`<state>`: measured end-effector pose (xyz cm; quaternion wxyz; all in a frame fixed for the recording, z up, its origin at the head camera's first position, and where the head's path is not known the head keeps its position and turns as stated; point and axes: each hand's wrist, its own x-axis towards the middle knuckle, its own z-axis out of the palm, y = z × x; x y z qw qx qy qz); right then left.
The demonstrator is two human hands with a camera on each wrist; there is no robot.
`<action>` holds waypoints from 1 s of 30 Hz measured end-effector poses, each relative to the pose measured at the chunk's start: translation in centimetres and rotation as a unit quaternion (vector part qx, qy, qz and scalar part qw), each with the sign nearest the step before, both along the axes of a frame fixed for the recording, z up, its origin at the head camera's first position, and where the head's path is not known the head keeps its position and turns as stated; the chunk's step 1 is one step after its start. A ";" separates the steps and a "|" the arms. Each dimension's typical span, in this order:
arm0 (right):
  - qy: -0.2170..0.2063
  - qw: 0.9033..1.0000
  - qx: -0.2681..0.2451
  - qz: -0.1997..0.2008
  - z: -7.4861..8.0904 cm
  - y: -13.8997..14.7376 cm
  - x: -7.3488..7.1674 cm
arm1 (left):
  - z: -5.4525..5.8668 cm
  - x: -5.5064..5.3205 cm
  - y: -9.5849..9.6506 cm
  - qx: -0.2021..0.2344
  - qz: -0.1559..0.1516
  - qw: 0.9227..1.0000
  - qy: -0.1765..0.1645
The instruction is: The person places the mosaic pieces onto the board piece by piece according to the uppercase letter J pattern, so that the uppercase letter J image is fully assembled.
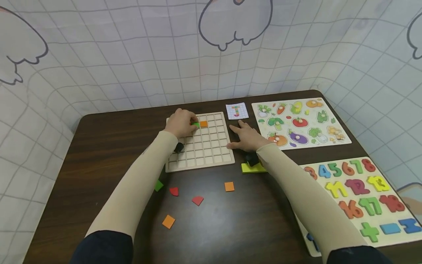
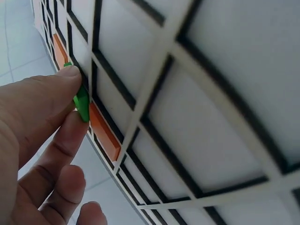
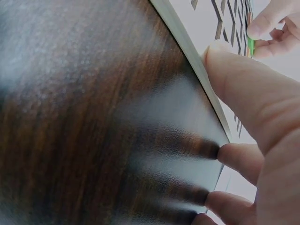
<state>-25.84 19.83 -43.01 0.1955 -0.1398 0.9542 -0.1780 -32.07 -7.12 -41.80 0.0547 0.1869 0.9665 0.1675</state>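
My left hand (image 1: 181,123) pinches a green tile (image 2: 82,102) between thumb and finger over the far left part of a pale wooden grid board (image 1: 209,152). In the left wrist view the green tile is tilted, with one orange tile (image 2: 105,133) on one side and another orange tile (image 2: 59,49) on the other, both in the grid. My right hand (image 1: 247,138) lies at the board's right side with spread fingers. Its thumb (image 3: 229,70) touches the board's edge, and the other fingertips are at the dark table.
Loose on the dark table (image 1: 197,238) lie orange squares (image 1: 229,186), red quarter-round pieces (image 1: 197,200) and a green piece (image 1: 159,185). A picture card (image 1: 236,110) lies behind the board. Vegetable (image 1: 301,145) and number (image 1: 349,234) puzzle boards occupy the right; a yellow-green piece (image 1: 250,168) lies near my right wrist.
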 end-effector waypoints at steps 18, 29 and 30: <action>0.000 1.000 -0.002 0.005 0.0 -0.2 0.1 | -0.1 1.1 0.0 0.008 -0.010 1.000 0.015; 0.007 1.000 -0.009 0.012 -0.2 0.0 0.1 | 0.1 4.2 -2.0 0.006 -0.031 0.998 0.052; 0.008 1.000 -0.010 0.011 -0.2 0.2 0.1 | 0.3 4.7 -2.2 0.003 -0.035 0.998 0.058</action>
